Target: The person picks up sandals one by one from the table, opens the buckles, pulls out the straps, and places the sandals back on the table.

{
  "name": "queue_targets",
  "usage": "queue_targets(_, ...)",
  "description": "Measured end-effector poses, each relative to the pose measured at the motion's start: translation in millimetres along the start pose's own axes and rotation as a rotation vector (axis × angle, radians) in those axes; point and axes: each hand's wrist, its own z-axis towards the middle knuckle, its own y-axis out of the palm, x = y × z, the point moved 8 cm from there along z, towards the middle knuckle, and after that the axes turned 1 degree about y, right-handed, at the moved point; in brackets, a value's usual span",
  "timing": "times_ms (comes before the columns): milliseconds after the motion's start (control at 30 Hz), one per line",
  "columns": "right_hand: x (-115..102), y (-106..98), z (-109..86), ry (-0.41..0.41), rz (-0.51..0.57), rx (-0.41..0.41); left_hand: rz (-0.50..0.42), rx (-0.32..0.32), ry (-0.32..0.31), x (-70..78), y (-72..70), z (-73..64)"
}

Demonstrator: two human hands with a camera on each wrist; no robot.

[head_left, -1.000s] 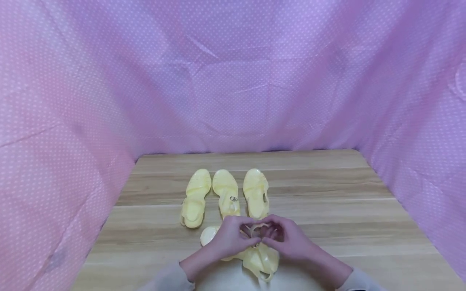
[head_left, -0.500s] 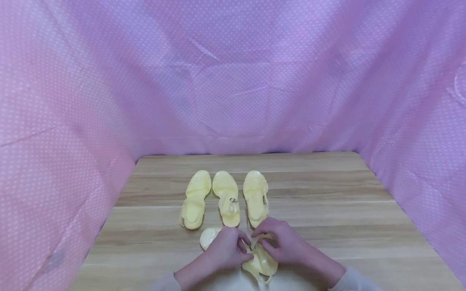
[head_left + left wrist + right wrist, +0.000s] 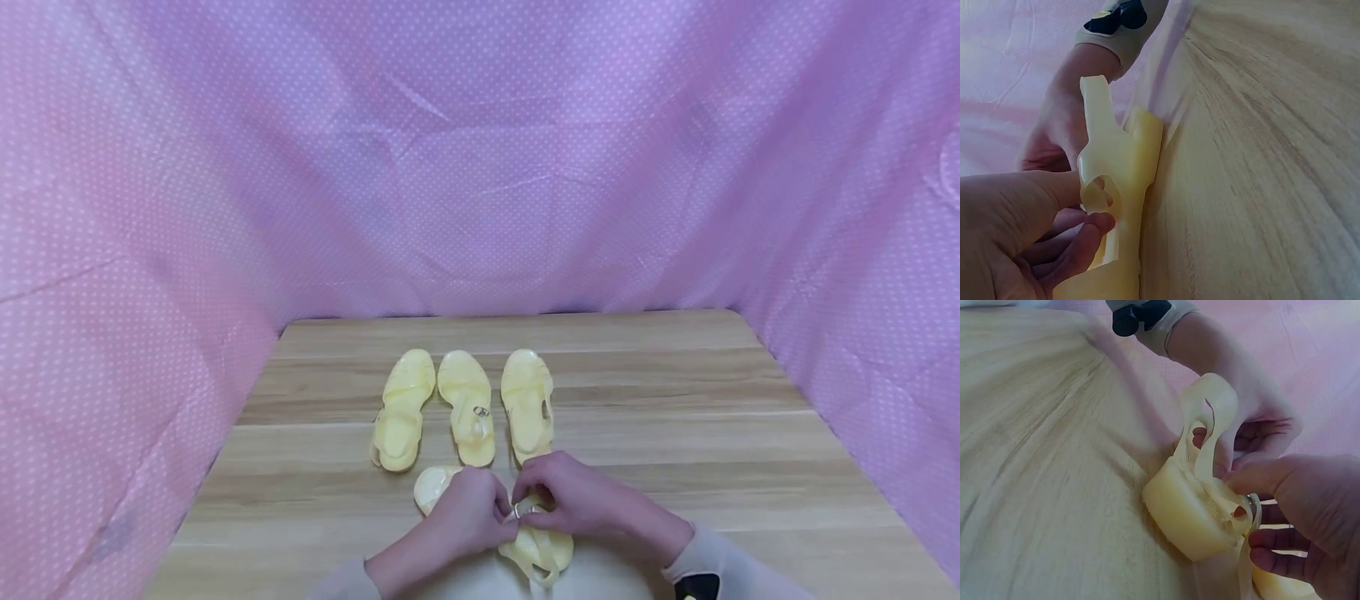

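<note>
A pale yellow jelly sandal [image 3: 536, 552] lies near the table's front, its toe to the left and its heel to the right. My left hand [image 3: 468, 512] covers the middle of it and pinches the strap by the buckle. From the right, my right hand [image 3: 576, 496] pinches the ankle strap [image 3: 1246, 565] with thumb and fingers. A small metal buckle [image 3: 1251, 500] shows beside the right fingers in the right wrist view. The heel loop [image 3: 1096, 106] stands up in the left wrist view. Fingers partly hide how strap and buckle meet.
Behind the hands, three more yellow sandals lie in a row, toes away: a left one [image 3: 408, 400], a middle one [image 3: 463, 383] and a right one [image 3: 527, 404]. They rest on a wooden table [image 3: 675, 400]. Pink dotted cloth [image 3: 480, 183] hangs around it.
Both hands have come down lower and closer over the near sandal, and the raised strap loop is pulled down between the fingers. The three sandals behind have not moved.
</note>
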Motion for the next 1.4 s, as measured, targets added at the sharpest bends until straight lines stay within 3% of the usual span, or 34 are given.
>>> queue_targets(233,7,1,-5.1,-0.022,0.152,0.078,0.100,0.042,0.085,11.7,-6.7,-1.6)
queue_targets(467,14,3,-10.1,-0.021,0.258,0.154,0.120,0.055,0.103,12.4,-11.6,-4.6)
queue_targets(633,12,2,-9.7,-0.028,0.267,0.190,0.153,0.044,0.090,12.0,-12.2,-2.0)
queue_targets(833,10,0,-9.4,-0.019,0.170,0.232,0.269,0.031,0.075,18.1,-12.7,4.1)
queue_targets(1033,9,5,-7.9,0.002,0.244,0.218,0.265,0.006,0.056,20.8,-11.7,2.7)
queue_targets(1267,10,4,-9.3,0.044,0.236,0.221,0.282,-0.032,0.054,16.0,-12.5,2.9)
queue_targets(1400,8,3,-9.6,0.041,0.228,0.224,0.302,-0.019,0.043,17.1,-15.8,4.6)
